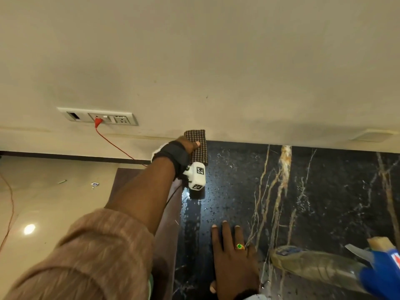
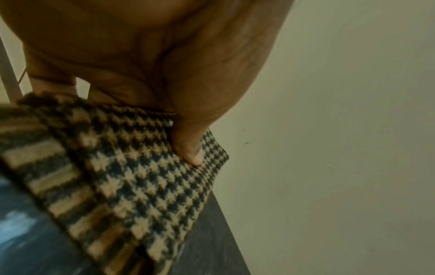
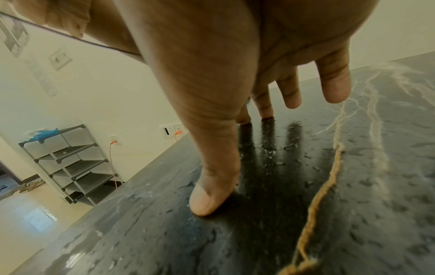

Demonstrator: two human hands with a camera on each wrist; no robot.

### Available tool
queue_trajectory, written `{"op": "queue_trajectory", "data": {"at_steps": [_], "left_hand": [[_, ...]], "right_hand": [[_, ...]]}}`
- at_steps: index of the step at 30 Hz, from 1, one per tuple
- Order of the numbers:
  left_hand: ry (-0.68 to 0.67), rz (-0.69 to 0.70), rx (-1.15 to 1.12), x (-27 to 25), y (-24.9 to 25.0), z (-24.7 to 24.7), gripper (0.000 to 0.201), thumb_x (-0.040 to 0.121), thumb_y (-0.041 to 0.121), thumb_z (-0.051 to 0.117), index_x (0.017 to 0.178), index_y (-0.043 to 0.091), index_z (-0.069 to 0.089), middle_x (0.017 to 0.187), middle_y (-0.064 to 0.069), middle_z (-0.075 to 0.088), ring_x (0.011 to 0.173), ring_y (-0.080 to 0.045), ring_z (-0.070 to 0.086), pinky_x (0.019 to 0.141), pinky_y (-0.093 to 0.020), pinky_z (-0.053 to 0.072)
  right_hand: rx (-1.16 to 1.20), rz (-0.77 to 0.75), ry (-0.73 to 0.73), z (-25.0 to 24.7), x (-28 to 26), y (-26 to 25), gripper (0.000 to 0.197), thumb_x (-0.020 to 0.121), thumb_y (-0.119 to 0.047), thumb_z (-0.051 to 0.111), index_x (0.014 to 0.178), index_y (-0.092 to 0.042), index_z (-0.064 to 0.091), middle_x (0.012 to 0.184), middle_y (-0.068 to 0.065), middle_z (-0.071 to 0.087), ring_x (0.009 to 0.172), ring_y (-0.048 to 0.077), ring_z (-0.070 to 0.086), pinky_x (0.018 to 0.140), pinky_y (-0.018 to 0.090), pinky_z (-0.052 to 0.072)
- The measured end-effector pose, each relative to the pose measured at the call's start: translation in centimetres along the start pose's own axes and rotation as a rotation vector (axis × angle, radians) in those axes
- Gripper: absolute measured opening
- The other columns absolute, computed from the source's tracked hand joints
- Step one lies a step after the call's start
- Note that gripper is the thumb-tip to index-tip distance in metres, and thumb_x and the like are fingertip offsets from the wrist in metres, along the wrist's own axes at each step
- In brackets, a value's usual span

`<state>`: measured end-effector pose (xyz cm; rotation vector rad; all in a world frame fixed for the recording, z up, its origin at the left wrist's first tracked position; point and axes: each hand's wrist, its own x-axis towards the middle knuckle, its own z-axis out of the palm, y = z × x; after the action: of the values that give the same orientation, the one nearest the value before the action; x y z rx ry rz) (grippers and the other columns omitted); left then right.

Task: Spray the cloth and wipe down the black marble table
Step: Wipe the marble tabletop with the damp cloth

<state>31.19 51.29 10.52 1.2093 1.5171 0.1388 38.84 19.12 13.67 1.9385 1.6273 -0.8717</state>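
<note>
The black marble table (image 1: 238, 191), veined in gold and white, looks wet and glossy. At its far left corner, against the wall, my left hand (image 1: 188, 146) holds a brown houndstooth cloth (image 1: 200, 158) down on the marble. In the left wrist view my thumb (image 2: 188, 145) presses into the cloth (image 2: 141, 176), which folds up under the palm. My right hand (image 1: 231, 252), wearing a green-stone ring, lies flat near the front edge; its thumb (image 3: 212, 195) and fingertips touch the table (image 3: 282, 204). A spray bottle (image 1: 324, 269) with a blue head lies on its side at the lower right.
A cream wall (image 1: 216, 72) runs along the table's back edge. A socket plate (image 1: 97, 116) with a red plug and cable sits low to the left. Tiled floor (image 1: 32, 202) lies beyond the table's left edge, and a grey shelf rack (image 3: 70, 163) stands there.
</note>
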Motion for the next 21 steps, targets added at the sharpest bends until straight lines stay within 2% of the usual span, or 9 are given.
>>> {"op": "queue_trajectory", "data": {"at_steps": [1,2,5,7,11,14,16,18,21], "left_hand": [[0.004,0.002,0.027,0.5,0.3,-0.2,0.060,0.098,0.033,0.060,0.142,-0.005,0.043,0.141,-0.019,0.053,0.125,-0.034,0.054,0.099,-0.034,0.044],[0.013,0.007,0.057,0.9,0.4,-0.3,0.061,0.098,0.034,0.059,0.142,-0.004,0.042,0.142,-0.019,0.052,0.126,-0.034,0.053,0.099,-0.032,0.043],[0.010,0.021,0.104,0.4,0.0,-0.2,0.057,0.099,0.035,0.057,0.139,-0.004,0.046,0.141,-0.020,0.053,0.125,-0.034,0.054,0.096,-0.031,0.042],[-0.040,0.008,0.135,-1.4,-1.0,0.1,0.053,0.100,0.034,0.055,0.136,-0.004,0.048,0.136,-0.018,0.057,0.120,-0.032,0.056,0.090,-0.031,0.043],[-0.137,-0.037,0.050,-7.5,-5.0,1.5,0.041,0.101,0.027,0.052,0.132,0.000,0.050,0.121,-0.007,0.061,0.103,-0.021,0.056,0.065,-0.019,0.044],[-0.166,-0.088,-0.111,-12.0,-9.4,3.5,0.037,0.101,0.024,0.053,0.133,0.006,0.050,0.133,-0.012,0.059,0.110,-0.025,0.057,0.080,-0.030,0.048],[-0.146,-0.085,-0.113,-14.9,-12.4,4.8,0.026,0.100,0.022,0.055,0.123,0.010,0.056,0.125,-0.012,0.062,0.112,-0.027,0.059,0.092,-0.035,0.046],[-0.122,-0.078,-0.101,-17.6,-15.2,6.1,0.014,0.099,0.020,0.057,0.110,0.011,0.059,0.113,-0.011,0.066,0.109,-0.028,0.062,0.088,-0.032,0.046],[-0.040,-0.081,-0.071,-21.0,-18.5,8.0,0.026,0.097,0.019,0.060,0.117,0.002,0.062,0.114,-0.012,0.067,0.106,-0.026,0.063,0.087,-0.031,0.047]], "right_hand": [[0.011,-0.018,0.079,0.1,0.3,-0.2,0.129,0.002,-0.036,0.100,0.126,-0.014,0.070,0.135,0.019,0.061,0.115,0.048,0.062,0.074,0.070,0.053],[-0.004,-0.044,0.089,0.1,0.5,-0.2,0.130,0.007,-0.036,0.101,0.131,-0.013,0.066,0.140,0.020,0.057,0.120,0.049,0.059,0.077,0.071,0.051],[-0.059,-0.036,0.151,-0.2,0.3,-0.1,0.124,0.073,-0.039,0.085,0.160,-0.020,-0.002,0.167,0.015,-0.007,0.151,0.045,0.002,0.114,0.067,0.019],[-0.068,-0.008,0.075,-0.7,-0.1,0.1,0.123,0.082,-0.039,0.077,0.156,-0.020,-0.018,0.165,0.011,-0.021,0.151,0.041,-0.011,0.119,0.061,0.011],[-0.089,-0.023,0.110,-0.8,-0.8,-0.1,0.120,0.083,-0.038,0.075,0.157,-0.018,-0.017,0.166,0.010,-0.017,0.152,0.040,-0.008,0.118,0.059,0.015],[-0.094,-0.061,0.134,-0.9,-0.8,0.3,0.121,0.080,-0.044,0.076,0.157,-0.018,-0.014,0.166,0.011,-0.015,0.151,0.040,-0.006,0.118,0.058,0.017],[-0.059,-0.091,0.148,-0.6,-0.9,0.6,0.125,0.077,-0.050,0.077,0.157,-0.020,-0.014,0.166,0.010,-0.016,0.152,0.039,-0.005,0.118,0.058,0.015],[0.000,-0.127,0.195,0.2,-1.6,1.1,0.118,0.081,-0.052,0.073,0.158,-0.023,-0.011,0.166,0.008,-0.016,0.153,0.036,-0.006,0.119,0.057,0.012],[0.152,-0.226,0.275,1.8,-3.9,3.0,0.088,0.091,-0.049,0.061,0.158,-0.027,0.010,0.168,0.003,0.000,0.154,0.028,0.005,0.121,0.051,0.021]]}}
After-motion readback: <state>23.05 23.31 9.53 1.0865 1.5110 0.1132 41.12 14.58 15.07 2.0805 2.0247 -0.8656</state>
